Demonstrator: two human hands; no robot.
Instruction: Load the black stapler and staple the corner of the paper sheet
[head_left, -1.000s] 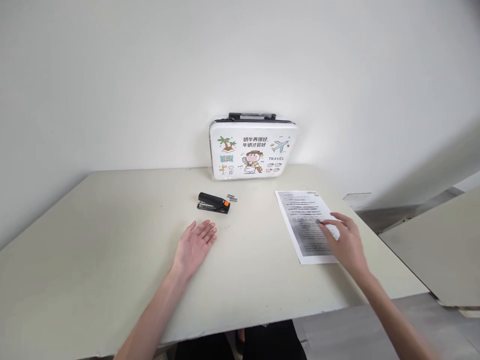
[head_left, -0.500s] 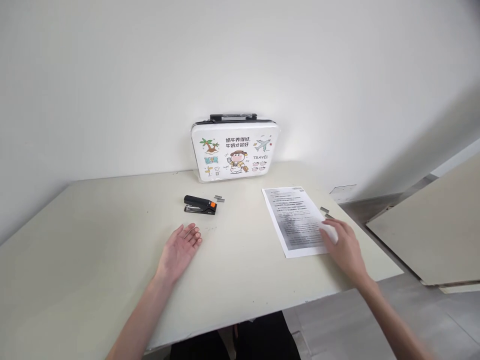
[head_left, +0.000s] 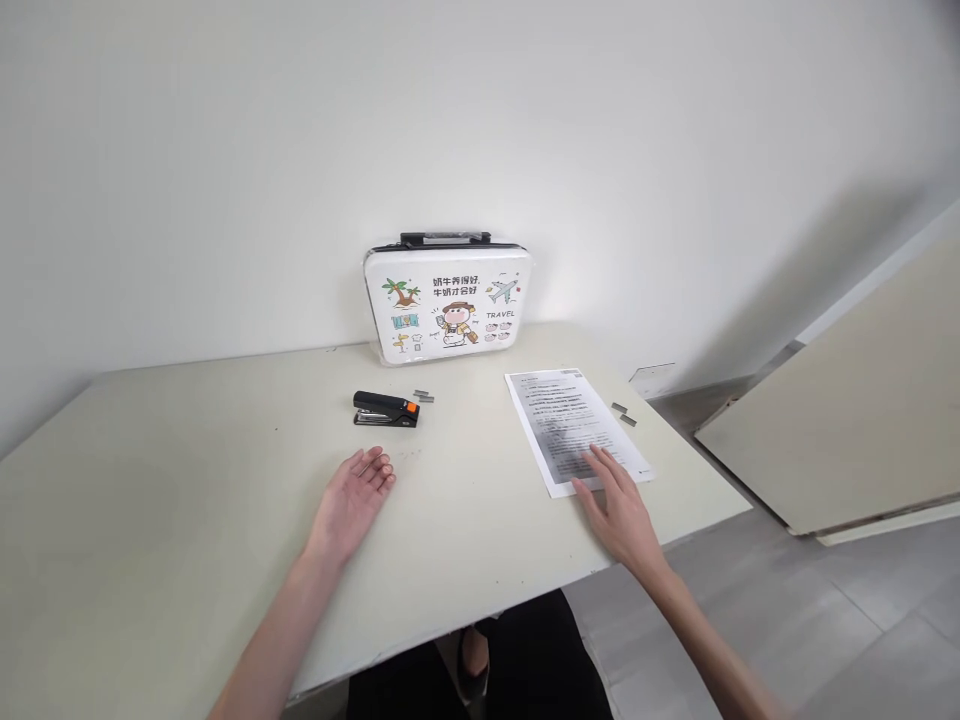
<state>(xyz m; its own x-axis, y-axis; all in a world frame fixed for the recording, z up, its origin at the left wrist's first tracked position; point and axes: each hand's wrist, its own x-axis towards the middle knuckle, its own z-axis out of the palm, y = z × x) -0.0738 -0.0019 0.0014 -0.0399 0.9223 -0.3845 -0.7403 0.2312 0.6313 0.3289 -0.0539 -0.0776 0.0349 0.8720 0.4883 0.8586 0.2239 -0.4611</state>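
Note:
A printed sheet of paper (head_left: 574,425) lies flat at the right of the table. Over its lower edge is my right hand (head_left: 616,508), palm down with the fingers apart, holding nothing; whether it presses on the paper I cannot tell. My left hand (head_left: 352,500) rests palm up on the table, fingers loosely curled and empty. Just beyond it sits a black stapler (head_left: 385,409) with an orange patch at its right end. Small strips of staples (head_left: 424,396) lie beside the stapler, and more staple strips (head_left: 622,414) are to the right of the paper.
A white case (head_left: 450,305) with cartoon prints and a black handle stands against the wall at the back of the pale table (head_left: 187,480). The table's right edge drops to a grey tiled floor (head_left: 787,610). A pale panel (head_left: 840,420) leans beyond it.
My right hand has let the paper's corner down and moved left over its lower edge, fingers now spread. The paper lies flat. My left hand stays palm up; the view has shifted slightly.

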